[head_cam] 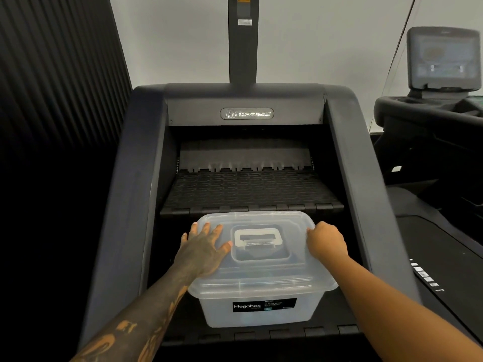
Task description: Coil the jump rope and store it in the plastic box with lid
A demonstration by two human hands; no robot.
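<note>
We are pressing down on the plastic box (261, 313), which is sitting on a lower step (261, 335) of a stair-climbing machine (130, 178) — no counter here, just the ribbed black tread. The lid (264, 270) is already lying on the box, its carry handle (257, 239) folded flat in the middle recess.

Our left hand (202, 253) is lying open and flat on the lid, to the left of the handle, fingers spread and pointing away from us; it is gripping nothing, only bearing down. Our right hand (326, 242) is sitting at the lid's far right edge, to the right of the handle, fingers curled over the rim as though squeezing or clicking that side shut. We cannot tell how firmly it is closing on the rim.

As for the jump rope, we are not seeing it anywhere outside the box, neither on the steps nor in either hand. A dim bluish patch is showing through the cloudy lid just below the handle, which may be the rope, but the plastic is too frosted to say. We judge, then, that the coiling and stowing are most likely done and that we are in the closing stage — seating the lid.

What is left seems small: making sure the lid is snapped down all round. The near edge is looking level against the box wall; whether any latches are engaged we cannot make out.
</note>
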